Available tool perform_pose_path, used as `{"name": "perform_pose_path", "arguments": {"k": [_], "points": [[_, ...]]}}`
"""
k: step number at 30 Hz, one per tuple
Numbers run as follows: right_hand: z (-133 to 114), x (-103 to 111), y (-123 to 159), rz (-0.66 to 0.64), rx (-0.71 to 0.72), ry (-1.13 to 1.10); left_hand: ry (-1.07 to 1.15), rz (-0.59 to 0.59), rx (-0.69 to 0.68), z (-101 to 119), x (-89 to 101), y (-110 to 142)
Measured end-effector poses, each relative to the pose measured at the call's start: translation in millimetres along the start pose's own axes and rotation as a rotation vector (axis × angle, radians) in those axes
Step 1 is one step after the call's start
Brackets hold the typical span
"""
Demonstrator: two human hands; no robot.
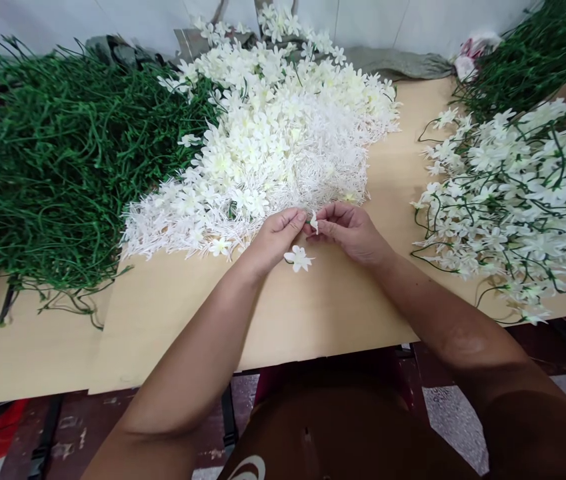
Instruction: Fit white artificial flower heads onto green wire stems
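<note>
Just in front of the white pile, my two hands meet near the middle of the board. My left hand (280, 237) is closed, pinching a green stem whose end shows at the fingertips. Below those fingers hangs an open white artificial flower (299, 259), seemingly on the same stem. The fingers of my right hand (353, 232) pinch a small white blossom (315, 223), seen edge-on, against the stem's tip. Whether the stem passes through this blossom is hidden by the fingers. Right behind both hands lies a heap of loose white blossoms (267, 140).
A large pile of green stems (77, 147) spreads on the left. Flowers with stems (527, 193) are heaped on the right, with more green stems (533, 63) behind them. Everything rests on a tan board (353, 300) whose front edge is close to my body.
</note>
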State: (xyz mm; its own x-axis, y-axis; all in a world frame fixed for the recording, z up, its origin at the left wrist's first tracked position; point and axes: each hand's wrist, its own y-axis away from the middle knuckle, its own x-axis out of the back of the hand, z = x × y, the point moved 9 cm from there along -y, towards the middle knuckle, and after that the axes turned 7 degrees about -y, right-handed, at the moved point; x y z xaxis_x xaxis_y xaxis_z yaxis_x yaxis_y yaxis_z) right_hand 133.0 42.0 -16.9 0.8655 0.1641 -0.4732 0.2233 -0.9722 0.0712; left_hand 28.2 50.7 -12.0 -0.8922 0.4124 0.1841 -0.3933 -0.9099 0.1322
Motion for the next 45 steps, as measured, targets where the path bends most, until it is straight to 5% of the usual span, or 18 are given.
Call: {"name": "perform_pose_path", "arguments": {"k": [8,18,45], "points": [[4,0,-2,0.056,-0.032,0.008,-0.237,-0.022,-0.118,10,-2.6,-4],[7,4,-3,0.053,-0.104,-0.014,-0.134,-0.003,-0.125,9,-0.6,-2],[13,6,-2,0.149,-0.187,0.065,-0.392,-0.042,-0.190,12,-3.5,-3]]}}
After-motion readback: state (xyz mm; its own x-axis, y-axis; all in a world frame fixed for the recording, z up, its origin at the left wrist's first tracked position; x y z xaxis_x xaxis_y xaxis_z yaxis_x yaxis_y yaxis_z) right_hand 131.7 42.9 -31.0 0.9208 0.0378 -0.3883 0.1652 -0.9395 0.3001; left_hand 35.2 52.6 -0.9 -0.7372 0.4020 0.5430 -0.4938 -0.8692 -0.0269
